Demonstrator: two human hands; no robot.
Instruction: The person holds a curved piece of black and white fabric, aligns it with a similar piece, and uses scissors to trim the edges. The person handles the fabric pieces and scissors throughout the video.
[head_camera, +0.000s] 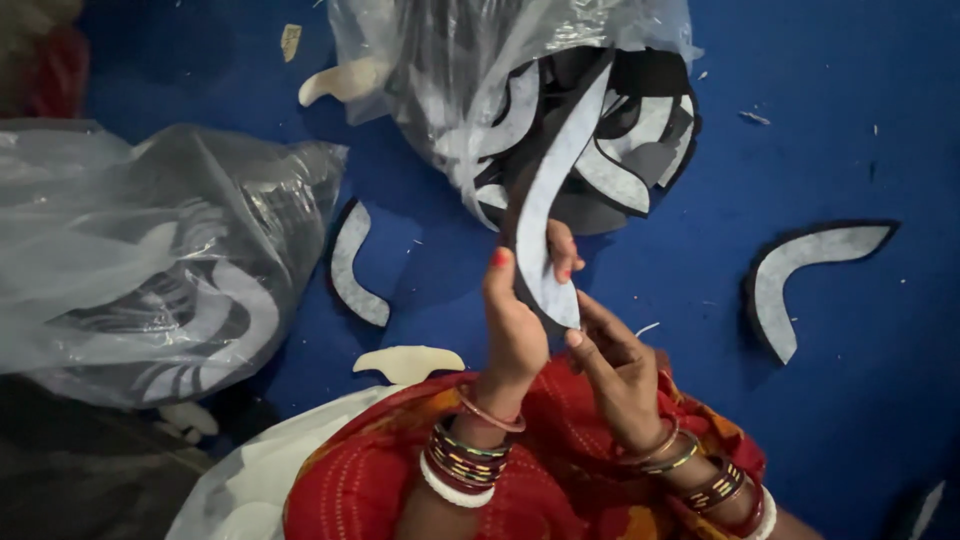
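Above the lap: a curved felt strip (548, 215) is held up between both hands, clear of the floor.
Strip axis: its length runs from lower right to upper left, the lower end near the palms, the pointed upper end raised in front of the open bag (520, 90).
Strip faces: a grey face edged in black is turned toward the camera.
Left hand (515, 325): it is raised upright beside the strip's lower half; the fingers are pressed together around the strip's left edge, with red-painted tips seen on both sides of it.
Right hand (615, 365): it is set just below and right of the strip's lower end; the thumb and forefinger are pinched at or beside that tip, though exact contact cannot be told.
Nearer hand: the left is wrapped further up the strip; the right meets only the bottom end.
Wrists: bangles (465, 455) are worn on both.
Floor (850, 400): blue cloth, flecked with small scraps, is spread under everything.
Loose pieces: one like strip (355, 265) is laid left of the hands, another (800, 275) well apart to the right, and a cream piece (410, 362) near the left wrist.
Bags: the open bag, full of like strips, is set behind the hands; a second bag (150, 260) is laid at far left.
Room: space is left open on the floor to the right.
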